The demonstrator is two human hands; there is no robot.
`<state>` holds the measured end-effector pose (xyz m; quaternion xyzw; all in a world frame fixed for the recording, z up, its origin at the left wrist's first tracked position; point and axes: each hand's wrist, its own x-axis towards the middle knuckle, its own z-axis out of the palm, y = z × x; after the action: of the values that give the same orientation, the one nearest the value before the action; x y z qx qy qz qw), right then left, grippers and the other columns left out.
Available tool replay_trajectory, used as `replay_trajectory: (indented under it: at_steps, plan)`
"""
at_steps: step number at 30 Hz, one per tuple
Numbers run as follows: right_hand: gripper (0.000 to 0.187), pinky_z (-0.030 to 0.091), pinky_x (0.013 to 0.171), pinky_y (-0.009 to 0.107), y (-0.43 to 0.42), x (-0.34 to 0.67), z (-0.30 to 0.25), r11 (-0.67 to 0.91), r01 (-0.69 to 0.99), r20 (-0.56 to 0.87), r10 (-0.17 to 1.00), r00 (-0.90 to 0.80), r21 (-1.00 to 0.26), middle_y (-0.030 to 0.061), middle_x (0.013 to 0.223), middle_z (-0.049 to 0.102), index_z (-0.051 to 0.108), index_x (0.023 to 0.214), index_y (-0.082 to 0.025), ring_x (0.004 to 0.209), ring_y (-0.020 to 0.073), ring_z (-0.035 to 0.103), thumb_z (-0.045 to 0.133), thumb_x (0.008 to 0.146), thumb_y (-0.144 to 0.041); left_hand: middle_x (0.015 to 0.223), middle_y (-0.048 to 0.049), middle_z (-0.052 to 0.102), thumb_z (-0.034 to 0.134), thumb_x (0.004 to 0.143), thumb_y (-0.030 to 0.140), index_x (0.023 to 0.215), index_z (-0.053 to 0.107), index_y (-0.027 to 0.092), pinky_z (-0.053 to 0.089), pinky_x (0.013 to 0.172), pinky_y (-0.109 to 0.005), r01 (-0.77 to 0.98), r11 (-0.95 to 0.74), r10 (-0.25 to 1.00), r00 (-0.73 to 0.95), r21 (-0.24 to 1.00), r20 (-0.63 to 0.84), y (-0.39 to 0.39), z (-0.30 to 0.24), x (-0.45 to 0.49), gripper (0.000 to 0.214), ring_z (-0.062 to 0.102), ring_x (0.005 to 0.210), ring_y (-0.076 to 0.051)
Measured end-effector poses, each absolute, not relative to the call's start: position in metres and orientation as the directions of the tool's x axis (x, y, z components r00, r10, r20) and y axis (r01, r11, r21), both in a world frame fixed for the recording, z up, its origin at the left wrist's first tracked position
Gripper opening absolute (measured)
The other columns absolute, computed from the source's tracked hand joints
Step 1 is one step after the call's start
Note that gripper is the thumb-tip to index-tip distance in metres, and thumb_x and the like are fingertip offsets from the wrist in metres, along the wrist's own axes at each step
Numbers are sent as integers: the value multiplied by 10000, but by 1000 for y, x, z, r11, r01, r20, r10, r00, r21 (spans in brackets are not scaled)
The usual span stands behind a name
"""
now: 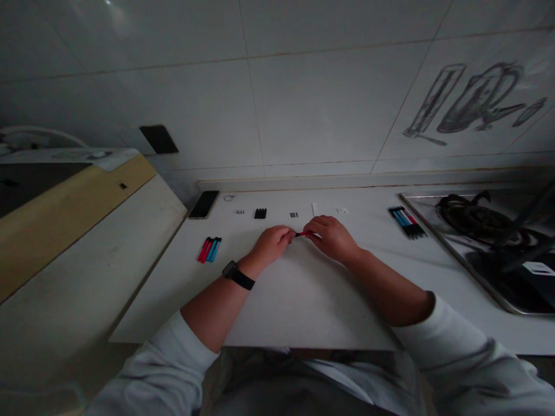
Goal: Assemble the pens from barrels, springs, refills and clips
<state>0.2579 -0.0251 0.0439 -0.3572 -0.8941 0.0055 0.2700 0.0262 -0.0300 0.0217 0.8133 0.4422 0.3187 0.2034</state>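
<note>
Both hands meet over the white countertop, pinching one slim pen with a red barrel and a black end. My left hand, with a black watch on its wrist, is closed on the black end. My right hand grips the red part, its fingers covering much of it. Beyond the hands lies a row of small parts: tiny springs, short black pieces, small dark pieces, a thin white strip and small clear pieces.
Red and blue pen barrels lie to the left. Several pens with black ends rest at the right, beside a gas stove. A phone and a thin ring are at the back left. A tiled wall closes off the back.
</note>
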Motion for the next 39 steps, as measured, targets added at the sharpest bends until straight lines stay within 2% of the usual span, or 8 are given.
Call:
replay_trajectory:
  at_steps: [9,15,19,22,27,31,33,39]
  plan:
    - [200,435,823,351,-23,259,42,723,653,457,670,-585,-226,78,975,771,739,1032,-198,880,231,682,558,1026,-283,1047,-61,734,683,948,325,1131,683,208,545,890,-337,542,-516,856,293,663,427,-30,20,25,217,684,949,-186]
    - [221,431,836,358,-25,259,44,728,648,500,657,-564,-225,79,958,771,739,1024,-197,873,230,684,551,1038,-312,791,-48,709,416,1073,407,779,664,191,519,764,-331,622,-398,917,248,675,312,-28,18,24,441,658,775,-188]
    - [214,427,831,354,-22,260,43,721,659,498,661,-561,-214,81,953,773,740,1019,-193,865,230,684,558,1035,-305,937,-45,708,622,976,300,939,658,191,517,820,-320,567,-486,873,276,665,402,-27,16,25,121,651,848,-173]
    - [193,424,836,349,-21,261,42,718,662,513,659,-550,-214,79,961,775,736,1030,-191,873,230,686,571,1031,-293,1070,-66,697,705,918,277,1117,628,191,522,861,-322,521,-507,860,246,687,448,-27,15,25,230,654,916,-174]
    - [174,426,847,352,-22,261,42,728,652,528,647,-550,-212,72,974,777,733,1033,-196,888,233,689,587,1026,-289,865,-52,699,411,1074,361,846,648,187,513,825,-344,569,-429,903,272,702,331,-26,16,24,372,645,841,-189]
    - [170,431,843,354,-21,262,42,730,650,534,644,-548,-214,75,964,777,737,1021,-196,880,233,691,587,1023,-278,961,-44,697,628,966,292,976,645,195,516,852,-331,551,-480,877,285,683,386,-26,15,24,99,640,877,-180]
    - [173,435,845,356,-21,262,42,730,648,538,644,-545,-217,78,963,777,738,1023,-192,883,234,693,585,1023,-275,1059,-58,695,711,907,285,1103,628,196,519,871,-326,518,-496,868,265,697,420,-27,15,24,230,646,920,-178]
    - [183,441,848,364,-20,262,41,736,640,541,638,-548,-219,85,976,777,744,1030,-197,887,233,693,586,1020,-288,835,-42,691,453,1056,341,829,643,191,511,816,-337,570,-411,911,283,712,299,-27,17,24,333,645,815,-185]
